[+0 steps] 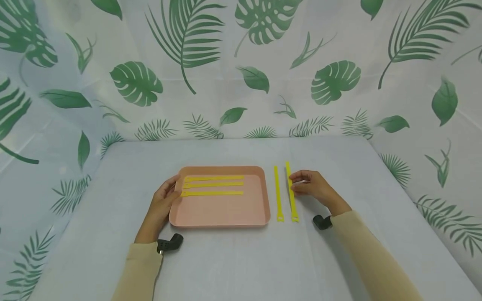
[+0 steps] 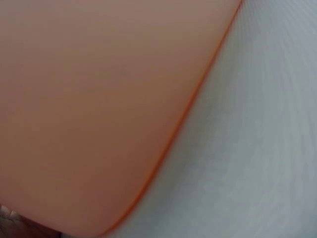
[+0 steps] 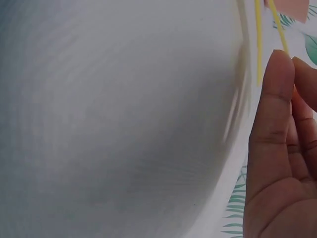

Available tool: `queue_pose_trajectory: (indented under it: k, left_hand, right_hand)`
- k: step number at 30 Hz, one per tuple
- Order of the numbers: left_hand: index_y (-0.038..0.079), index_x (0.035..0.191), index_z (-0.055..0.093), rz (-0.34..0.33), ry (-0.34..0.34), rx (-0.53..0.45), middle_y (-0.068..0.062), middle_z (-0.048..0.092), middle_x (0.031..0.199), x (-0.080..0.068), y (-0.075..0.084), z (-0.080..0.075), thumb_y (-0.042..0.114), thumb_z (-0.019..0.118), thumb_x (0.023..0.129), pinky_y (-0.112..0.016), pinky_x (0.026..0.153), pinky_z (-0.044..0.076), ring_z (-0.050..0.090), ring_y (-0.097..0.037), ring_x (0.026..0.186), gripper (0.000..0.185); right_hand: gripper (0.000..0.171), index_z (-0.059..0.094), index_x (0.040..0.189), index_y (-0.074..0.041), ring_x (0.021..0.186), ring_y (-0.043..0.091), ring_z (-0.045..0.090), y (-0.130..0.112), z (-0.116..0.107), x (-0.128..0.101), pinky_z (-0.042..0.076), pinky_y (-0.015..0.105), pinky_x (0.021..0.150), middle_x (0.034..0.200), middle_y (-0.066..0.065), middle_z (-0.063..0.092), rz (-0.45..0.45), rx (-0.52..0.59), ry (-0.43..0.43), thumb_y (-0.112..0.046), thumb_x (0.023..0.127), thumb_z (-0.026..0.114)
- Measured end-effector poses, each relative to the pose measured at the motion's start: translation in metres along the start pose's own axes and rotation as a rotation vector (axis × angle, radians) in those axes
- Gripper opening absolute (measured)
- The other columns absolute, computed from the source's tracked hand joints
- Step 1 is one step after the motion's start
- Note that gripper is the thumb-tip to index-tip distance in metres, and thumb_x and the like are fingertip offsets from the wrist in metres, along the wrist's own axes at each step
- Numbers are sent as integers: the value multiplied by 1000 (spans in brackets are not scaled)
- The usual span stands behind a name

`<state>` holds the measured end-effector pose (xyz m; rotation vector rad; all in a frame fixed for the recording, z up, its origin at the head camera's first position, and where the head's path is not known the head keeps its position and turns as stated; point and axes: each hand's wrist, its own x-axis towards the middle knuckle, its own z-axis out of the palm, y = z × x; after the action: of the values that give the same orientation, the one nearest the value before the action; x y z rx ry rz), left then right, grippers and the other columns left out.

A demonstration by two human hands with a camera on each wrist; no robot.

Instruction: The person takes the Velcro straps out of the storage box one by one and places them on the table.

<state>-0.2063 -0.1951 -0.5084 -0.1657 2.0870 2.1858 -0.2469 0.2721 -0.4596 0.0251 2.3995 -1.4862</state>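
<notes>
In the head view, my left hand [image 1: 163,200] holds the left rim of a pink tray [image 1: 218,213], the thumb over its edge beside a strap's head. Three yellow cable ties [image 1: 214,184], flat straps with slotted heads, lie crosswise in the tray's upper half, heads to the left. Right of the tray, my right hand [image 1: 314,188] pinches another yellow cable tie [image 1: 292,202] near its middle, its slotted head towards me. One more yellow tie [image 1: 278,192] lies between that one and the tray. In the right wrist view, thumb and finger [image 3: 278,74] meet on the strap.
A white cloth [image 1: 233,267] covers the table. Behind and at the sides hangs a white curtain [image 1: 278,96] printed with green leaves. Each wrist carries a small black camera [image 1: 321,222]. The left wrist view shows mostly a blurred tray wall [image 2: 99,124].
</notes>
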Motion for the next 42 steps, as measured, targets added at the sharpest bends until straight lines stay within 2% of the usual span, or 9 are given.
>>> queue_pose_trajectory:
  k: [6,18,25,31,35,38,42]
  left_hand:
    - [1,167,34,0,-9,-11,-17,31,175,0,0,0,1,53,110,-24,122,39,33,-28,161,60]
    - [1,168,32,-3,-10,-13,-17,29,175,0,3,0,0,50,111,-25,124,37,31,-27,161,59]
    - [1,167,34,2,-6,-5,-17,31,175,0,1,1,1,51,112,-27,125,36,32,-27,161,58]
    - [2,167,34,-2,-5,-11,-17,31,175,0,1,0,0,50,111,-26,124,37,32,-27,161,58]
    - [1,167,34,0,-8,-17,-17,31,174,-1,2,0,1,50,111,-24,123,38,33,-27,160,58]
    - [2,167,34,2,-7,-9,-18,31,174,-1,2,0,1,51,111,-21,120,41,34,-28,160,58]
    - [2,167,34,0,-12,-9,-18,32,174,-1,2,0,1,51,111,-15,113,44,34,-28,159,59]
  right_hand:
    - [36,63,131,12,86,13,69,2,1,2,64,24,77,117,21,68,26,-45,-2,4,98,74]
    - [31,66,125,11,91,18,68,1,3,5,64,25,77,110,16,66,35,-188,25,4,96,76]
    - [31,67,124,9,87,19,65,-1,0,1,61,26,74,104,12,63,20,-258,30,0,96,77]
    - [32,68,129,8,103,32,69,-12,-5,-7,63,34,81,117,23,68,-68,-271,42,0,98,74]
    - [34,67,130,8,111,39,68,-20,-7,-10,62,33,84,127,28,68,-154,-253,55,-1,99,74]
    - [35,66,132,9,111,36,69,-24,-8,-10,61,29,85,131,29,68,-177,-203,49,-1,99,74]
    - [37,65,135,10,105,22,70,-29,-8,-10,58,23,87,133,28,67,-196,-141,36,-2,100,73]
